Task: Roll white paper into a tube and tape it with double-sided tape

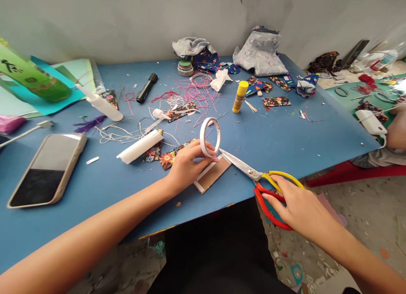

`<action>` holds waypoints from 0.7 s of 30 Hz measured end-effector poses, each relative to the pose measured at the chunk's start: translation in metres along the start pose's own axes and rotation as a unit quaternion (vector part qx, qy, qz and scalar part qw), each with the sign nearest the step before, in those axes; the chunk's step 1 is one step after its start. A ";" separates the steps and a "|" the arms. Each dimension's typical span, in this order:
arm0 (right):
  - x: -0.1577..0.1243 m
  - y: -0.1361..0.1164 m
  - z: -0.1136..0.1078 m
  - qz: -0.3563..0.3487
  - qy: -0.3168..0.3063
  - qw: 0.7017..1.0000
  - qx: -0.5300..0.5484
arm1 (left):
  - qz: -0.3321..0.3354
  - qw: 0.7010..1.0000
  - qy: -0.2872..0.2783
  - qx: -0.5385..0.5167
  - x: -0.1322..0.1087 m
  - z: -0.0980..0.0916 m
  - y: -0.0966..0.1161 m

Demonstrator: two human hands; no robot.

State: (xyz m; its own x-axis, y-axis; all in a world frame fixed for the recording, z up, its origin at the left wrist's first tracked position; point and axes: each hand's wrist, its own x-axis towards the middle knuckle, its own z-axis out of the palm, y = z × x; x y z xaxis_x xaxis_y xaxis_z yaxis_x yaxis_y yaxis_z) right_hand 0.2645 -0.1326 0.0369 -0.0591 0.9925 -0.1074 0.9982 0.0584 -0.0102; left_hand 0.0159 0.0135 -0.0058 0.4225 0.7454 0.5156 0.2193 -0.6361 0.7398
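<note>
My left hand [187,165] grips a thin roll of white tape [202,137], held upright over the blue table. Below the roll lies a small brown cardboard rectangle [214,176] with white strips along its edges, partly covered by my left fingers. My right hand [294,203] is closed around a pair of scissors [249,170] with one yellow and one red handle. Their blades point left, the tips close to the bottom of the roll and the cardboard. Whether the tips touch tape I cannot tell. Floral fabric pieces [171,158] lie just beyond my left hand.
A phone [46,171], a rolled white sheet [139,147], a glue bottle [104,106], a black marker [147,88] and a yellow glue stick [240,97] lie or stand around. Tangled pink cords [199,91] and fabric scraps [261,53] are behind. Another person's arm [398,129] shows at right.
</note>
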 end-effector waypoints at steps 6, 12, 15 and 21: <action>0.001 0.005 0.003 -0.017 0.062 0.998 0.015 | 0.007 0.999 -0.051 0.003 -0.002 0.003 -0.004; -0.015 0.009 0.010 -0.060 0.150 0.987 -0.027 | -0.019 0.999 -0.042 -0.020 0.000 0.002 -0.002; -0.022 0.011 0.011 -0.072 0.146 0.986 -0.029 | -0.040 0.998 -0.040 -0.026 0.002 0.001 0.000; -0.024 0.006 0.009 -0.091 0.168 0.978 -0.080 | -0.039 0.997 -0.056 -0.024 0.002 0.001 -0.002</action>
State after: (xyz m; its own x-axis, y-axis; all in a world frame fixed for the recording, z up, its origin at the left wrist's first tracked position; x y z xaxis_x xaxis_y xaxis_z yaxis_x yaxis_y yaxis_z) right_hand 0.2718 -0.1567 0.0306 -0.2584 0.9421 0.2138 0.9606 0.2271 0.1604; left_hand 0.0174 0.0156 -0.0067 0.5027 0.7634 0.4055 0.2145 -0.5646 0.7970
